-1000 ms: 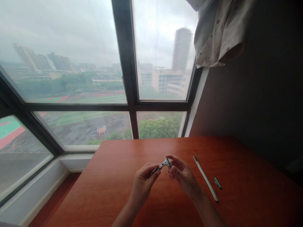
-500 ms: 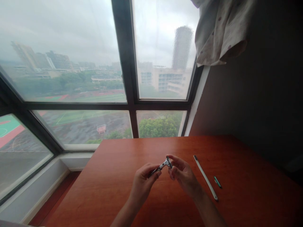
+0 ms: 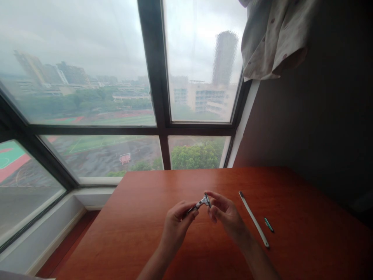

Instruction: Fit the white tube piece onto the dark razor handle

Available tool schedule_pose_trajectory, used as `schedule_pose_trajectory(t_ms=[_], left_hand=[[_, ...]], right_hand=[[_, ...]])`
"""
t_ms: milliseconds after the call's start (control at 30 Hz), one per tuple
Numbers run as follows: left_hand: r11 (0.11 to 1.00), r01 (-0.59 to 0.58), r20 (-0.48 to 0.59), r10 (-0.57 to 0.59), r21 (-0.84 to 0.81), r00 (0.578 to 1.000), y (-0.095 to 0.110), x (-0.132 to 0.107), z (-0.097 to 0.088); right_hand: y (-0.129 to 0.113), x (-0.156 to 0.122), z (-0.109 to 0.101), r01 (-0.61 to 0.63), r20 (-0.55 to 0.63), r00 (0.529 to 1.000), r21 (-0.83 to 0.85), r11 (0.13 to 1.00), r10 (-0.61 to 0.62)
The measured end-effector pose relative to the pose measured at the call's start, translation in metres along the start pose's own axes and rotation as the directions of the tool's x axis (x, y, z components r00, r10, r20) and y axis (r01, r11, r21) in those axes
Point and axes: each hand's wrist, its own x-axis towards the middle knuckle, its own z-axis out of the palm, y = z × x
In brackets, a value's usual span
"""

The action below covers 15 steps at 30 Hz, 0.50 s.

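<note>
Over the red-brown table [image 3: 140, 233] both hands hold a small metal razor [image 3: 201, 203]. My left hand [image 3: 177, 223] is closed around its dark handle. My right hand [image 3: 224, 214] pinches the razor's head between thumb and fingers. The razor is lifted a little above the wood, its head pointing to the right.
A long white toothbrush [image 3: 254, 219] lies on the table to the right of my hands, with a small green piece [image 3: 268, 224] beside it. Large windows [image 3: 87, 97] rise behind the table. A pale cloth [image 3: 271, 39] hangs at the upper right by a dark wall.
</note>
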Motion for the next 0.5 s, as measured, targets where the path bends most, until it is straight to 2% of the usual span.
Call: schedule_pose_trajectory(t_ms=[100,300,500], left_hand=[[1.0,0.009,-0.012,-0.009,-0.001,1.0,-0.0003,0.0001,0.0008],[0.999,0.033,-0.038,-0.033,-0.008,0.999,0.001,-0.0006,0.0028],[0.973,0.173,-0.078,-0.186,-0.152,0.98,0.006,0.0001,0.0058]], right_hand=[[-0.0047,-0.0002,-0.0019,-0.01,-0.021,1.0,-0.064,0.998,0.009],[-0.0081,0.0003,-0.0007,0.005,-0.032,0.999,-0.079,0.997,-0.008],[-0.0043,0.0021,0.0017,0.001,-0.059,0.998,-0.086,0.996,-0.006]])
